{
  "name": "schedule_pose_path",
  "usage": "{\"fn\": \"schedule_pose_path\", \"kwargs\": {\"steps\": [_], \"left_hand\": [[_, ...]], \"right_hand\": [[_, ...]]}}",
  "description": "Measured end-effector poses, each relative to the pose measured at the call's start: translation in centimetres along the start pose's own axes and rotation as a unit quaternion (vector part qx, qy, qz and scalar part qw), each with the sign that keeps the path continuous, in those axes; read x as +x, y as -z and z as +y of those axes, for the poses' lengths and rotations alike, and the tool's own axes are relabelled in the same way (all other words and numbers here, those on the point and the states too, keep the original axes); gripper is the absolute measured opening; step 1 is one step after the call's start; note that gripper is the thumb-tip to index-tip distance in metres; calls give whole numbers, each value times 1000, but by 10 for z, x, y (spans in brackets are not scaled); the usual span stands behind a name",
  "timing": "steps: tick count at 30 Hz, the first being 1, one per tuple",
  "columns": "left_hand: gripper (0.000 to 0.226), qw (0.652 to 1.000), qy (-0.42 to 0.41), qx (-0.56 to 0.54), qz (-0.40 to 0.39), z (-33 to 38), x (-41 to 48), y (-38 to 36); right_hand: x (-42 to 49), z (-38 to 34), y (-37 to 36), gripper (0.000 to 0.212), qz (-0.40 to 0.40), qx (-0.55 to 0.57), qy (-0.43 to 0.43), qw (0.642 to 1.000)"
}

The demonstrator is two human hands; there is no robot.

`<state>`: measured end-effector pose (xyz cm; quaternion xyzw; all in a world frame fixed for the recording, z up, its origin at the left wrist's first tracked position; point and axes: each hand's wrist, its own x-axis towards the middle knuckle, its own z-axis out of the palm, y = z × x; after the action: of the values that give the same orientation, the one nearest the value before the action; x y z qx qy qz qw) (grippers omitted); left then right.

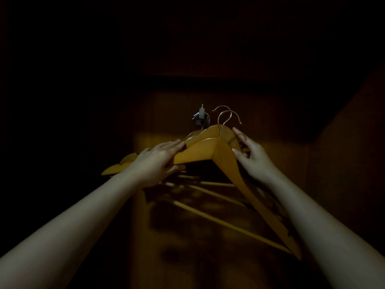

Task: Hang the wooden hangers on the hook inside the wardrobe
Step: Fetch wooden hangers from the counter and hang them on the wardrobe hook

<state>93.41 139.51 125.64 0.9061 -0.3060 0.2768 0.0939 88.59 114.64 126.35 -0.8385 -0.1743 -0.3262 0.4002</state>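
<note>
1. Left hand [158, 161]: reached in from the lower left on a bare forearm. Its fingers lay straight along the top of the front hanger's left arm, and the thumb was underneath, so the wood was held between them.
2. Wooden hangers [198, 152]: a bundle held between both hands at the centre, in front of the wardrobe's back panel [270, 122]. The front hanger's peak pointed up and away. Its right arm ran down toward the lower right, and pale crossbars showed beneath.
3. Hook [201, 113]: fixed to the back panel, just above and behind the peak of the bundle. Several thin wire loops were already caught on it; their number could not be told in the dim light.
4. Metal hooks [218, 126]: two curved wire tops rose from the held hangers. They stood just right of the wall hook, apart from it and not on it.
5. Right hand [253, 159]: reached in from the lower right. It pinched the hangers near the peak, with the fingertips on the far hanger's right shoulder and the thumb on the front hanger's right arm.
6. Surroundings: the rest of the wardrobe lay in deep shadow.
</note>
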Motion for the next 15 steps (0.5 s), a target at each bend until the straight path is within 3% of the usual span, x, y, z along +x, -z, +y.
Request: {"fn": "schedule_pose_path", "kwargs": {"steps": [6,15], "left_hand": [[66,999,35,16,-3,-16,15,9],[68,997,65,39,-33,-20,14,-13]], "right_hand": [[38,8,-9,58,-21,5,4,1000],[51,24,-40,55,-30,-113,9,993]]}}
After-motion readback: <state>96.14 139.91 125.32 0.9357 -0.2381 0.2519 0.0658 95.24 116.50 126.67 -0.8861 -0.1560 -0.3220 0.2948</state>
